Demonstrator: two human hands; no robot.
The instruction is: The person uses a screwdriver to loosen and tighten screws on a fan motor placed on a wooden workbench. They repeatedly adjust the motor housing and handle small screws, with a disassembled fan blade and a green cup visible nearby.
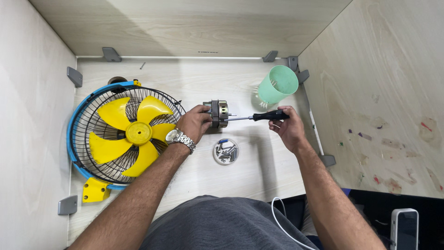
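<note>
Far left of the counter [259, 180]: fan [122, 134], blue rim, black wire cage, yellow blades, lying flat near the left edge, yellow foot toward the near left corner.

Just right of the cage: left hand [195, 122], metal watch [181, 138] on the wrist, fingers closed around the motor [218, 113]. Motor held up around mid-counter, toward the back edge, its shaft end facing right.

Below the motor, nearer the front edge: small round dish [226, 152] full of screws, apart from both hands.

Right of the motor: screwdriver [259, 116], long axis level and running left to right, metal tip touching the motor's right face, black handle out to the right. Right hand [287, 129] wrapped on that handle, fingers curled tight round it.

So, motor due left of the right hand, along the driver's own line; left hand the nearer one, already on the motor; right hand joined to it only through the shaft.

Toward the back right corner: green cup [276, 84], tipped on its side, mouth up and right, just behind the handle, not touching.
</note>
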